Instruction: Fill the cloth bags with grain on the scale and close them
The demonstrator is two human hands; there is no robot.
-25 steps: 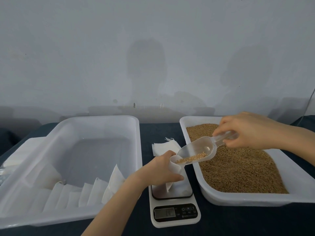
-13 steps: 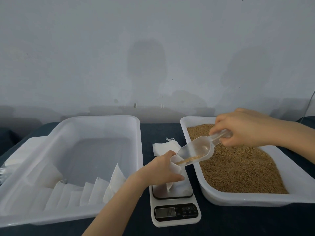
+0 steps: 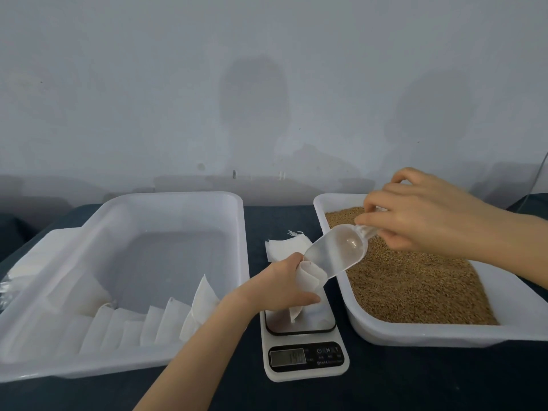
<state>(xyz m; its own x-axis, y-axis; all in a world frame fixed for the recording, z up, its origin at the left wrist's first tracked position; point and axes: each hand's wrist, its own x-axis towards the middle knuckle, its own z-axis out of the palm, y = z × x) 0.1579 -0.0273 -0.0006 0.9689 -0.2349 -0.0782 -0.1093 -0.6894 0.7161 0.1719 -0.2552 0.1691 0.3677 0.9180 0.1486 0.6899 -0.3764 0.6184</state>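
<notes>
My left hand (image 3: 280, 287) grips a small white cloth bag (image 3: 308, 280) that stands on the white digital scale (image 3: 305, 355). My right hand (image 3: 427, 215) holds the handle of a clear plastic scoop (image 3: 335, 253), tilted steeply with its lip at the bag's mouth. The scoop looks empty. On the right, a white tray (image 3: 415, 335) holds brown grain (image 3: 412, 280). The bag's lower part is hidden behind my left hand.
A large white tub (image 3: 166, 203) on the left holds a row of white cloth bags (image 3: 154, 320) along its near wall. A stack of flat white bags (image 3: 284, 247) lies on the dark table behind the scale. A grey wall stands close behind.
My right hand rose and tipped the scoop more steeply. The grain that lay in the scoop has run out into the bag. My left hand kept its hold on the bag.
</notes>
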